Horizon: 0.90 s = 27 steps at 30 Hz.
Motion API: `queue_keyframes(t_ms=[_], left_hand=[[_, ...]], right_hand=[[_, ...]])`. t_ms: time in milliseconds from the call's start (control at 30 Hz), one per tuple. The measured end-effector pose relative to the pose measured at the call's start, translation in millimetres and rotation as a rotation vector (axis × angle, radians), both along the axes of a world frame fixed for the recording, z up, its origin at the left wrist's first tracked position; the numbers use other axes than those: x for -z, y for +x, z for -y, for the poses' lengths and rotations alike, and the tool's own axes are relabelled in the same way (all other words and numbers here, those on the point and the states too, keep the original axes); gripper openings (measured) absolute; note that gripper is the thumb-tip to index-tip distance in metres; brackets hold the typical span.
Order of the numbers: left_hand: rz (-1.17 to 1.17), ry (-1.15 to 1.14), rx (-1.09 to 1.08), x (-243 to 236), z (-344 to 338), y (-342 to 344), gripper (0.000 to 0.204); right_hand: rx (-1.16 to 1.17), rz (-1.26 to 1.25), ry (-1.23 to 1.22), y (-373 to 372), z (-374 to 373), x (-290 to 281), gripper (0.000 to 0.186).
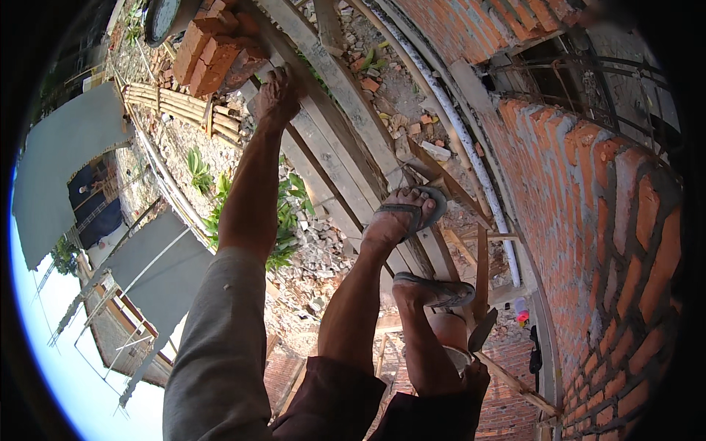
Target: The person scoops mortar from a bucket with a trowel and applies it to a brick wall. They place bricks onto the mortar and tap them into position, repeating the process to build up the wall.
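Observation:
My left arm reaches far ahead over the scaffold planks. At its end my left hand rests on a plank beside a stack of red bricks, fingers bent and slightly apart, with no object seen in it. My right hand is low at the right, by my knee, closed round what looks like a trowel; its dark, pointed blade sticks up past the fingers. Next to that hand is a reddish-brown container, partly hidden by my leg. Its contents cannot be made out.
My sandalled feet stand on the narrow planks, with gaps between them. Rubble and green plants lie far below. A brick wall rises at the right, a long pale pipe along its foot. A round-rimmed vessel stands beyond the bricks.

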<state>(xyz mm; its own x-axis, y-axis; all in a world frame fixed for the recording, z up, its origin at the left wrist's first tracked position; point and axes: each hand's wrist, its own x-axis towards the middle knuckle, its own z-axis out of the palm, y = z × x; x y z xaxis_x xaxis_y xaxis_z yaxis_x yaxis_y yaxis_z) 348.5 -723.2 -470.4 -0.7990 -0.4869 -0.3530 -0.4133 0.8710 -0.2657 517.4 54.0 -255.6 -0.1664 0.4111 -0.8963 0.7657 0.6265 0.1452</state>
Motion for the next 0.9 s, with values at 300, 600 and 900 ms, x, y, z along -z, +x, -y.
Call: queue_keyframes(t_ms=[300,600,900], left_hand=[[-0.183,0.460,0.372,-105,-88,38,0.083],[-0.503,0.987,0.273,-325,-207,33,0.082],[-0.418,1.048,1.178,-486,-293,26,0.046]], right_hand=[[-0.212,-0.141,-0.221,-74,54,-41,0.036],[0.672,0.032,-0.756,-153,223,-105,0.033],[0.787,-0.284,-0.864,-133,264,-215,0.036]])
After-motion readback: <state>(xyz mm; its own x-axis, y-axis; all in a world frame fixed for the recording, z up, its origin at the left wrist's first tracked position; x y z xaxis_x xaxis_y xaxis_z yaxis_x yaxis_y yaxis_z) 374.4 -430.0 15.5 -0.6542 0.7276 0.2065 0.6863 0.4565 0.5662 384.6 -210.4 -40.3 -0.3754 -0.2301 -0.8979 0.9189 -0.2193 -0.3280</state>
